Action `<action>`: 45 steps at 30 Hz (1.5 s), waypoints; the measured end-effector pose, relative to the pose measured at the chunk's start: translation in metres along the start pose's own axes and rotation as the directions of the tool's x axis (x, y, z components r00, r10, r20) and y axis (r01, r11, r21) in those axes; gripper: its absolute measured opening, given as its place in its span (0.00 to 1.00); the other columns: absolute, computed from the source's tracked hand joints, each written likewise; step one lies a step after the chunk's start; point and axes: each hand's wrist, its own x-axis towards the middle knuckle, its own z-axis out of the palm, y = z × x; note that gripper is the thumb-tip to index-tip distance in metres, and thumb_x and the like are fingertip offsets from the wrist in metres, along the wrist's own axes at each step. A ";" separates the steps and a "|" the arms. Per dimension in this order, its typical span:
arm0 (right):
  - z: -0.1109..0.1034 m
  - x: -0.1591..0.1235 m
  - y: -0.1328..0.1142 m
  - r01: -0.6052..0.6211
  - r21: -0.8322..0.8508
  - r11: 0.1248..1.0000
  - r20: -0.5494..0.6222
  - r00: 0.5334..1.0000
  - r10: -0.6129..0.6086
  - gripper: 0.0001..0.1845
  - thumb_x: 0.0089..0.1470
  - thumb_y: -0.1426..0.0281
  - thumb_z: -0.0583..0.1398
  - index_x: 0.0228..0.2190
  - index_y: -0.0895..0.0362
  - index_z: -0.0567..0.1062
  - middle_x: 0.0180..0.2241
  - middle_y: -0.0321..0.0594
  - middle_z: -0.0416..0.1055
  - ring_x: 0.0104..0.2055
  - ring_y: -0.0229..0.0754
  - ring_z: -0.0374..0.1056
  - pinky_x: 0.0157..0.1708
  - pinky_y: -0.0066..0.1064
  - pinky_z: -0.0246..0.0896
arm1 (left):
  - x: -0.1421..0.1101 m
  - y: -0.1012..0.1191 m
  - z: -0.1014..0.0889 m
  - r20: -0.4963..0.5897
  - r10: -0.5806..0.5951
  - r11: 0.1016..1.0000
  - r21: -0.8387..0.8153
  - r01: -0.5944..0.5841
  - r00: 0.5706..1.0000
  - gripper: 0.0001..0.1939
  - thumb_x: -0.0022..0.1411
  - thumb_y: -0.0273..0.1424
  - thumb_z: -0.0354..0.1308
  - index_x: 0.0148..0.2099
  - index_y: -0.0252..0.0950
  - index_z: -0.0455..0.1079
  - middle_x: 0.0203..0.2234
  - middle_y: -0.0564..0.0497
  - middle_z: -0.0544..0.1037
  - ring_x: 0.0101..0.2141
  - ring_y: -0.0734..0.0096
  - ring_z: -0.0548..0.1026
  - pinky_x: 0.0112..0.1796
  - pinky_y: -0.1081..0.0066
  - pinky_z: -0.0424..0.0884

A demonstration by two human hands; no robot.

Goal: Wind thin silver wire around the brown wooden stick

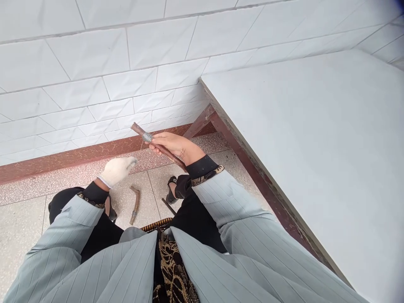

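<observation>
Bare right hand (pixel 167 143) clamped round slender brown wooden stick (pixel 136 128), tilted above speckled tile floor (pixel 121 202). Silver wire coil (pixel 147 137) wrapped near stick's far end, thin strand (pixel 141 145) hanging from it. Left hand (pixel 118 170) in white glove, apart from stick, fingers curled; cannot tell if gripping anything. Crooked brown branch piece (pixel 136 200), wire-wrapped near one end, on floor between shoes.
</observation>
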 end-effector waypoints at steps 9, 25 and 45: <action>0.017 0.020 0.023 -0.022 -0.976 0.216 -0.030 0.999 -0.036 0.17 0.68 0.74 0.55 0.50 0.65 0.81 0.53 0.61 0.80 0.53 0.55 0.75 0.44 0.36 0.60 | -0.006 0.016 -0.006 0.131 0.193 0.973 0.099 -0.206 0.973 0.13 0.76 0.34 0.52 0.49 0.42 0.79 0.40 0.46 0.86 0.38 0.60 0.83 0.34 0.68 0.66; -0.044 -0.020 0.013 0.373 -0.276 0.886 0.597 0.789 -0.146 0.24 0.59 0.56 0.71 0.47 0.62 0.85 0.30 0.35 0.77 0.29 0.32 0.65 0.33 0.25 0.61 | 0.020 0.003 -0.014 -0.066 0.175 0.856 -0.483 -0.185 0.982 0.14 0.69 0.33 0.51 0.42 0.35 0.78 0.34 0.50 0.83 0.35 0.69 0.78 0.41 0.69 0.71; -0.018 0.001 0.022 0.127 -0.502 0.856 -0.181 0.952 -0.248 0.10 0.65 0.71 0.60 0.33 0.60 0.79 0.25 0.36 0.69 0.26 0.34 0.60 0.32 0.30 0.56 | 0.010 0.032 -0.008 -0.121 0.133 0.799 -0.574 -0.178 0.984 0.12 0.66 0.31 0.50 0.37 0.35 0.75 0.28 0.53 0.76 0.31 0.72 0.71 0.36 0.71 0.68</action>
